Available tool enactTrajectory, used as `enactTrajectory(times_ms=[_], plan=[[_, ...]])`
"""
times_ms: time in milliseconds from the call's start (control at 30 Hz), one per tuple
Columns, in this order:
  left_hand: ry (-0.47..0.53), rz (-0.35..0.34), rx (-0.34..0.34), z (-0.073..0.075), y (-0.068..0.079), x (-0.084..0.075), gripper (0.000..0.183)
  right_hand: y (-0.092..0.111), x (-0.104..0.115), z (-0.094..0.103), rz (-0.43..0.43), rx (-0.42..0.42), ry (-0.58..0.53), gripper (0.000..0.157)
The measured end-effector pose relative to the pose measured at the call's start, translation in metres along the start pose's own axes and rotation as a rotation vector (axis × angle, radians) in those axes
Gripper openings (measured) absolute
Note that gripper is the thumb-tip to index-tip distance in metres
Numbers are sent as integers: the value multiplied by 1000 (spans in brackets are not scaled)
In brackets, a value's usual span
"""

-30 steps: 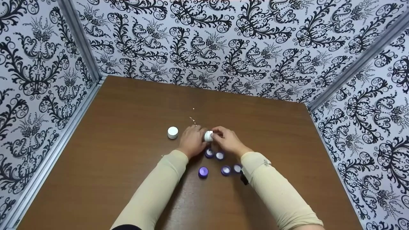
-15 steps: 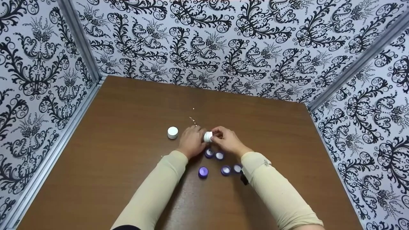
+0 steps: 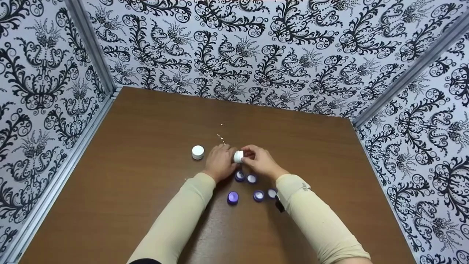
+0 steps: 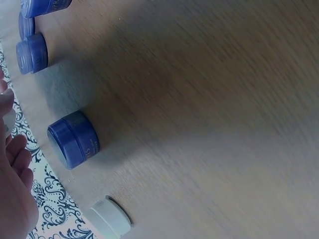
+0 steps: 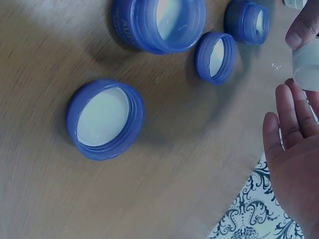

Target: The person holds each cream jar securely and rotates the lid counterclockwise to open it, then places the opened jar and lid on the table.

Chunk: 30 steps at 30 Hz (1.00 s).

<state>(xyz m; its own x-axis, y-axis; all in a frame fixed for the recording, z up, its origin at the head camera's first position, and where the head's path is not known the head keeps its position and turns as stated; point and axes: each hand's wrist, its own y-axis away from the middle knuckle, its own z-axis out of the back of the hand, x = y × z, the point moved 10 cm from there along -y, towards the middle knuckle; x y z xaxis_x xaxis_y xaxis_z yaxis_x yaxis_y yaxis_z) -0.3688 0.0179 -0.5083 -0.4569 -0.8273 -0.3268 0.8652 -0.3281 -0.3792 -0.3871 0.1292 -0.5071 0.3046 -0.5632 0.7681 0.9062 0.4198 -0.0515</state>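
Bench, brown wood-grain, seen from the head camera; person in cream sleeves, arms reaching in from the near edge. Left grip: bare hand, back uppermost, holding a small white jar at its left side; how far the fingers wrap is hidden. Right grip: bare hand, thumb and fingers pinching the same jar from the right. Jar sits between the two hands, near mid-bench, slightly tilted.

Second white jar upright, just left of the left hand. Scatter of tiny white specks beyond that hand.

Nearer the person, purple ware, bluer in the wrist views. Open jar just below the hands, its screw cap right beside it. Another open jar farther right and nearer; right-wrist view shows pale material inside. Its neighbour, another cap, lies with white liner up, close by the right cuff. Closed purple jar upright to the left of that pair, lid on, apart from the rest.

Small black piece at the right cuff. Black-and-white scrolled panels stand behind the bench and at both sides
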Motion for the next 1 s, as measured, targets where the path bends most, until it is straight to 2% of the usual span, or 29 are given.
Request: enactTrajectory(times_ms=[367, 733, 1000], plan=[[-10, 1, 12, 0, 0, 1, 43, 0, 0, 2, -30, -5, 115, 28], [-56, -10, 15, -3, 0, 1, 41, -1, -2, -2, -40, 12, 11, 27], [-40, 3, 39, -2, -1, 2, 43, 0, 1, 1, -7, -17, 34, 23]])
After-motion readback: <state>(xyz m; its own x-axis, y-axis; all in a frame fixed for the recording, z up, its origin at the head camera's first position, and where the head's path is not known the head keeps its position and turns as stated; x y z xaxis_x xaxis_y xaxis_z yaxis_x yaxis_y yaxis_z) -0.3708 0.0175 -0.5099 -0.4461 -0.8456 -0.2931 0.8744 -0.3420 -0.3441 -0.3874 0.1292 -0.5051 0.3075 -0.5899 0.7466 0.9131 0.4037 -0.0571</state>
